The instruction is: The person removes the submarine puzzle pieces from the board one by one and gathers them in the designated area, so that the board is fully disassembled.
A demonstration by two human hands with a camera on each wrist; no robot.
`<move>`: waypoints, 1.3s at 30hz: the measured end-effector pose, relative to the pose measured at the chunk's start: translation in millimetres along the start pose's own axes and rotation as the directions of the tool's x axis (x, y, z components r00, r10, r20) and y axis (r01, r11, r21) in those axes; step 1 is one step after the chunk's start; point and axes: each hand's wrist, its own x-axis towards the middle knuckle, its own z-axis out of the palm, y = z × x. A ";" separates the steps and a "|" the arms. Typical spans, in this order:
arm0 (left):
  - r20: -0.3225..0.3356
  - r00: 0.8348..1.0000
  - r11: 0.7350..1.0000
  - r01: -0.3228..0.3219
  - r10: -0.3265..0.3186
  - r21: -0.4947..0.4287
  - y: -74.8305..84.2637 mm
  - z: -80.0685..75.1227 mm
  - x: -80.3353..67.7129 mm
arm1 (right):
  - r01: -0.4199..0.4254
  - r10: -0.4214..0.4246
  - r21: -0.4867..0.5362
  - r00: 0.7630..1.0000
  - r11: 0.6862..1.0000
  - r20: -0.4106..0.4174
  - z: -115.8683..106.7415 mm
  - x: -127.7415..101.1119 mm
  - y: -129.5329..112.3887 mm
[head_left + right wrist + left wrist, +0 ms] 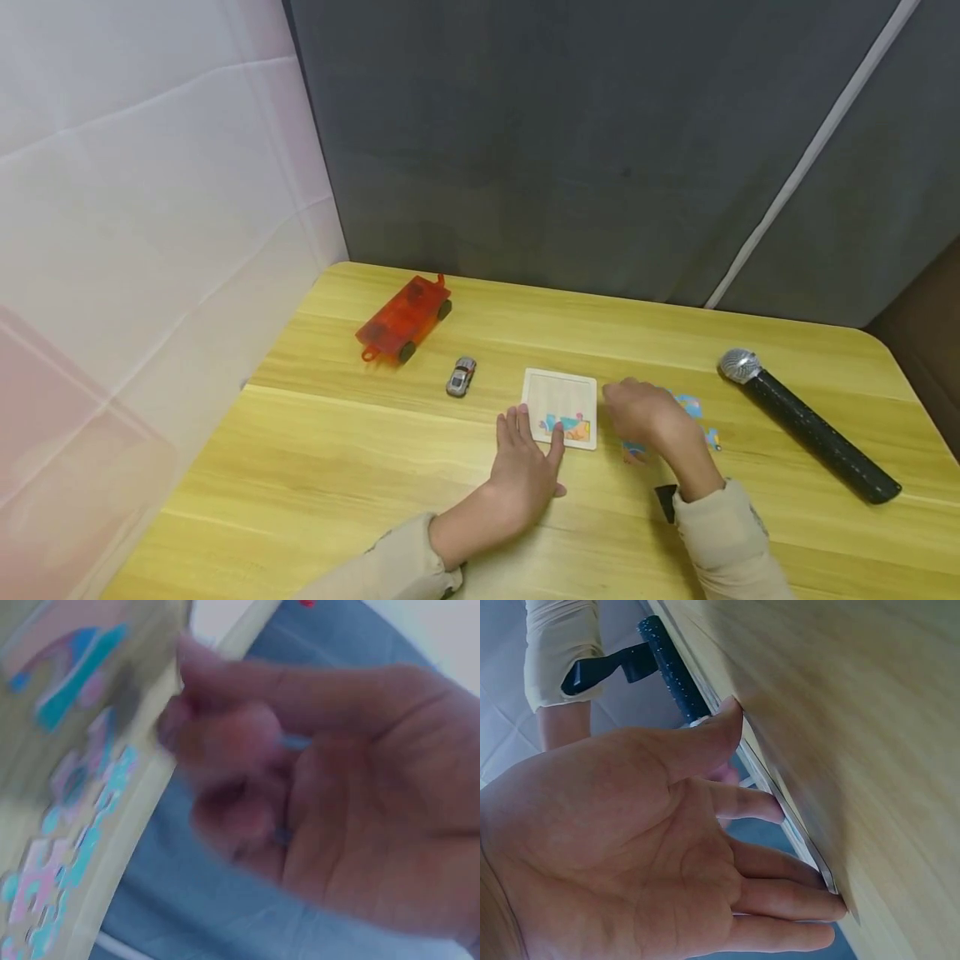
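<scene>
Left hand (525,471) flat, fingers straight, steadying puzzle tray (561,393); right hand (645,412) curled over loose puzzle pieces (693,408), grip unclear.

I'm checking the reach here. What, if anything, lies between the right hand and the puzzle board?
Nothing visible. The right hand sits just right of the puzzle board, over the loose puzzle pieces, with only bare table between them.

Surface (375,467): pale wood-grain laminate, smooth, slight sheen. Puzzle tray (560,397): white matt board w/ printed pcs. L of tray: toy truck (404,319), translucent red plastic, glossy; mini car (461,377), silver metallic. R of tray: mic (810,425), speckled black matt body, metal mesh head.
</scene>
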 end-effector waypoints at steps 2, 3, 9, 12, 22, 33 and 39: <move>0.004 1.000 1.000 -0.002 0.002 0.001 -0.4 0.0 0.2 | 0.119 -0.115 0.049 0.991 0.992 -0.071 3.0 3.6 -5.6; 0.007 1.000 1.000 -0.001 0.001 -0.005 -0.6 -0.1 0.5 | 0.172 -0.166 0.060 0.981 0.983 -0.101 4.9 6.3 -9.4; 0.006 1.000 0.999 0.011 -0.010 -0.032 0.0 0.1 1.6 | 0.215 -0.206 0.047 0.967 0.975 -0.149 18.3 19.6 -28.5; 0.006 1.000 1.000 0.013 -0.013 -0.028 0.7 0.5 1.7 | 0.174 -0.167 0.035 0.975 0.984 -0.149 22.1 21.6 -31.7; 0.055 0.997 0.998 0.055 -0.053 -0.038 -0.3 -1.0 2.6 | 0.181 -0.172 0.060 0.976 0.982 -0.130 25.3 21.1 -35.1; 0.014 0.999 0.999 0.036 -0.036 0.025 -0.8 -0.6 1.0 | 0.237 -0.215 0.103 0.958 0.966 -0.188 30.4 18.9 -37.6; 0.020 0.999 0.999 0.028 -0.029 0.031 -0.2 -0.3 1.5 | 0.256 -0.234 0.115 0.956 0.960 -0.178 30.1 18.8 -36.1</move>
